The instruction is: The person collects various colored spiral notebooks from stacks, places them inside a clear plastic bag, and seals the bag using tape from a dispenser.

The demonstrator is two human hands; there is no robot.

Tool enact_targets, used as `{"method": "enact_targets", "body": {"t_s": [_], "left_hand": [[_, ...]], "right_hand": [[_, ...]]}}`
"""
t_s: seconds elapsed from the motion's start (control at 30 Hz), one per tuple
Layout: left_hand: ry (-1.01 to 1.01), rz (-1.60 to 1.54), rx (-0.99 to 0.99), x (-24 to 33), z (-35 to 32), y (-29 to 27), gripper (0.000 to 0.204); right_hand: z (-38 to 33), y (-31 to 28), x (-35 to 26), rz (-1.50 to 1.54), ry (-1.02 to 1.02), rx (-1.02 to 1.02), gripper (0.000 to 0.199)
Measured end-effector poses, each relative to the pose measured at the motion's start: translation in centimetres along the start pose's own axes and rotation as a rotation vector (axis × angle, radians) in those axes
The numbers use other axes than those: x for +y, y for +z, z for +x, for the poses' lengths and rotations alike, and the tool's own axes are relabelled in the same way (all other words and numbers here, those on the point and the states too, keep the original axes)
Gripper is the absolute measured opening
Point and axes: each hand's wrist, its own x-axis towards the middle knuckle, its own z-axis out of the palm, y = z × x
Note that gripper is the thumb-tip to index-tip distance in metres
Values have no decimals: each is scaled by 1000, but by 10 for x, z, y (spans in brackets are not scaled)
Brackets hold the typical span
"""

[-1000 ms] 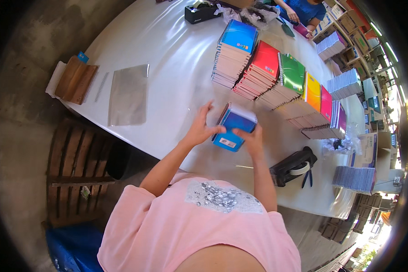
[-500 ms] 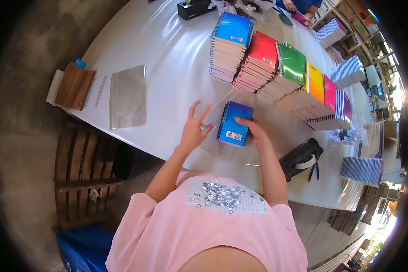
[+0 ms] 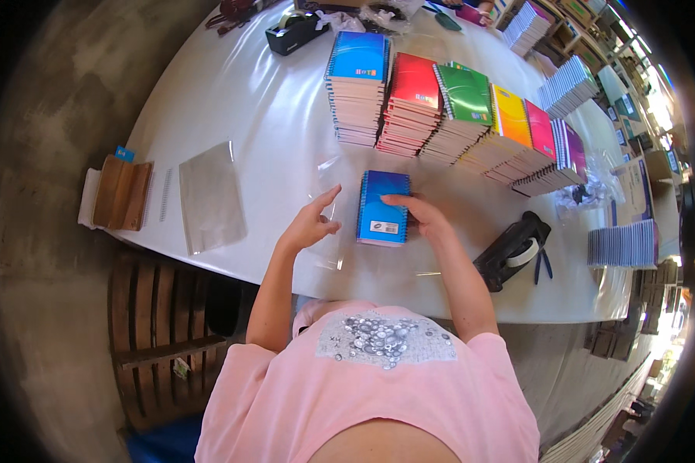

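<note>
In my right hand [image 3: 428,214] is a blue spiral notebook [image 3: 384,208], or a small stack of them, with a white label on its cover. The thumb presses on the cover and the fingers go under the right edge, partly hidden. To the left of it, my left hand [image 3: 310,224] is open, index finger stretched out and thumb apart. Glints of clear plastic film [image 3: 328,164] show on the table around this hand; whether the fingers touch it, I cannot make out. Beyond the notebook stand stacks of spiral notebooks in blue [image 3: 360,55], red [image 3: 415,81], green [image 3: 465,94], yellow [image 3: 511,116], pink [image 3: 541,135] and purple [image 3: 570,150].
At right lie a black tape dispenser [image 3: 510,255] and pliers [image 3: 544,265]. On the left are a pile of clear plastic sleeves [image 3: 212,199] and a brown wooden block [image 3: 123,193]. Another tape dispenser [image 3: 293,32] stands at the back. A person's hand [image 3: 484,9] shows at the far edge.
The notebook now sits straighter and slightly left, still in my right hand. My left hand has moved left and lower, its fingers less spread. The whole view has turned a little.
</note>
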Motion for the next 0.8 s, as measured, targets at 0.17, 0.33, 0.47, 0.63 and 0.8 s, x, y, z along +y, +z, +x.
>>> {"method": "enact_targets", "body": {"t_s": [0.17,0.33,0.47,0.63,0.8], "left_hand": [[39,-92,-96,20,9,23,82],[129,151,-116,21,34,69,97],[198,351,-131,-3,56,84,114],[109,146,-289,24,49,76,131],[88,125,-346,44,40,64,127]], "right_hand": [[8,-1,7,-78,-22,111,58],[7,0,6,-135,12,131,58],[18,5,35,-356,-229,313,63],[33,17,71,-322,-460,601,81],[19,29,57,-622,-368,641,83]]}}
